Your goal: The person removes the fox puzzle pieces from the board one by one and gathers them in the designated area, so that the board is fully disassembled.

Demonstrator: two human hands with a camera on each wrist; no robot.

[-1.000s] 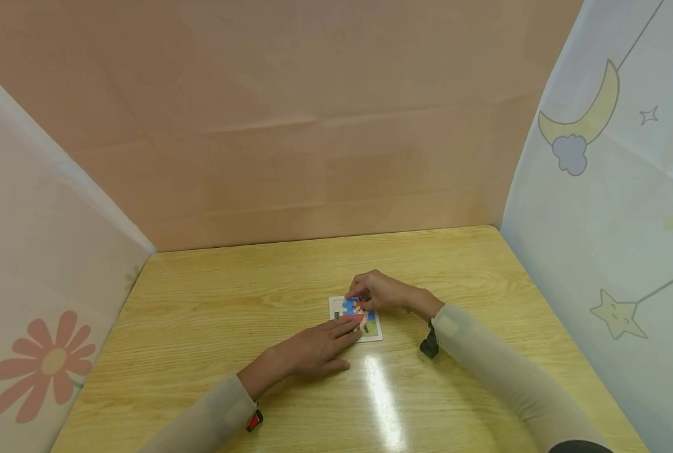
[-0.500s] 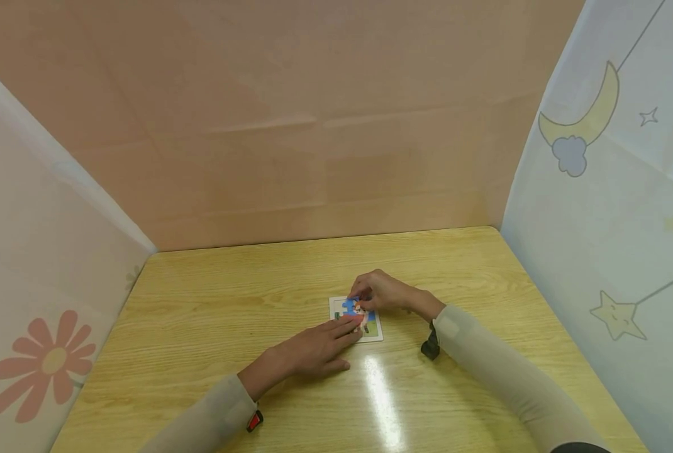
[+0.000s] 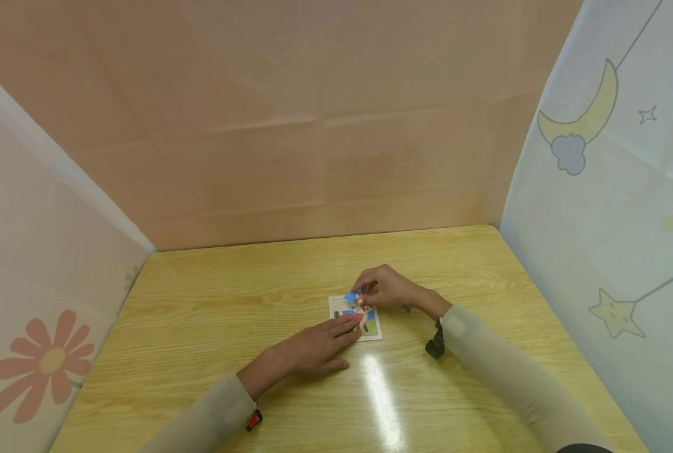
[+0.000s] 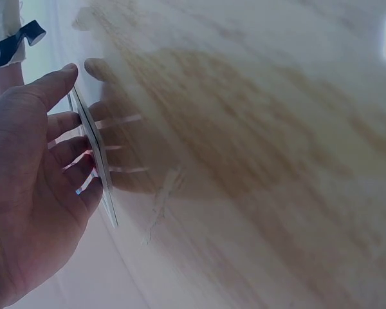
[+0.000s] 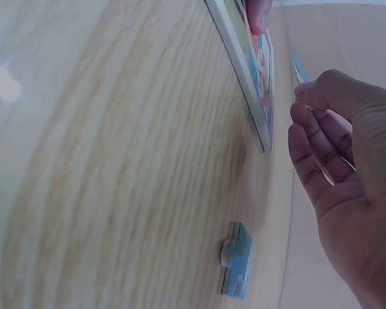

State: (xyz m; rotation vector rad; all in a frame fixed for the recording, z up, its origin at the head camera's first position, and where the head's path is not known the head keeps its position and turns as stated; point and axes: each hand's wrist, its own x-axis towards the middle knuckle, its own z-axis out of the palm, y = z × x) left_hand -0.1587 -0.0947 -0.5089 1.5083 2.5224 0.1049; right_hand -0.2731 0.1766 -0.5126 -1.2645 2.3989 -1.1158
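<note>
A small square jigsaw puzzle in a white frame (image 3: pixel 378 333) lies on the table, with part of a cartoon animal picture showing. My left hand (image 3: pixel 321 348) rests its extended fingers on the puzzle's lower left part and covers some of it. Between thumb and fingertips, my right hand (image 3: pixel 386 286) pinches a blue puzzle piece (image 3: pixel 351 296) above the puzzle's upper side. The right wrist view shows that held puzzle piece (image 5: pixel 298 67) tilted and apart from the board. From the left wrist, the puzzle board (image 4: pixel 98 151) appears edge-on beside the fingers.
A loose blue and green puzzle piece (image 5: pixel 238 261) lies on the wooden table (image 3: pixel 246 283), beneath the right wrist. A tan cloth wall (image 3: pixel 314 157) stands behind the table. Printed white sheets flank the left (image 3: pixel 31 251) and right sides.
My right hand has risen slightly and shifted right, lifting the blue puzzle piece from the puzzle. A loose piece now peeks out under the right wrist. The left hand has stayed in place.
</note>
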